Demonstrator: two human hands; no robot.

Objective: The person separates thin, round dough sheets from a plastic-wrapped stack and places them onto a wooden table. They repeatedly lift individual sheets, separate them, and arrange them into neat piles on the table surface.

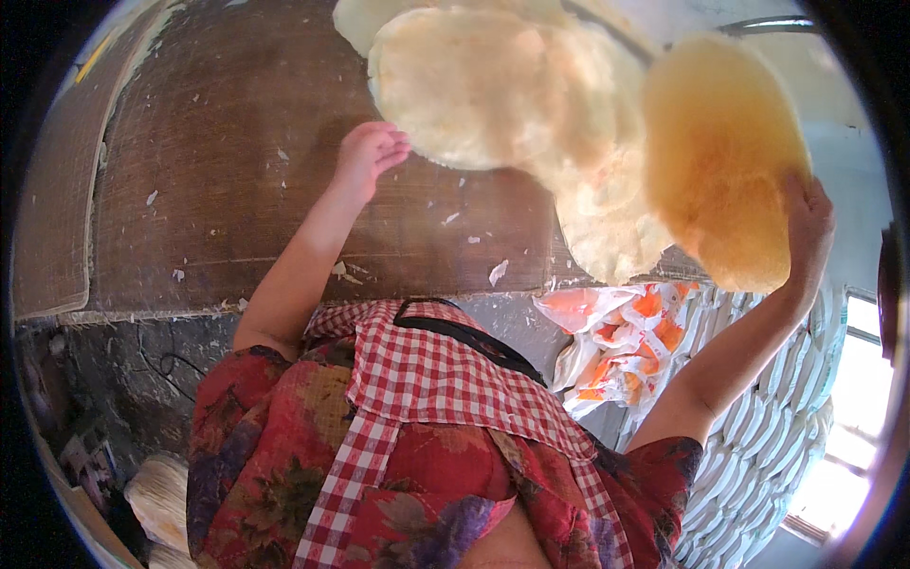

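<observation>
My right hand (809, 220) grips the right edge of a thin, round golden-brown flatbread (718, 163), raised and tilted at the right, with light passing through it. My left hand (372, 158) is empty, its fingers loosely curled beside the lower left edge of a pale, large flatbread (490, 85). That one lies with several overlapping pale sheets on the brown wooden table (234, 163). Another pale sheet (611, 235) reaches down to the table's near edge, just left of the raised one.
Small pale flakes lie scattered on the table. Below its near edge at the right are orange-and-white plastic bags (625, 341) beside a tall stack of white packs (746, 427). A bright window (846, 427) is at the far right. A wrapped bundle (160, 498) sits at the lower left.
</observation>
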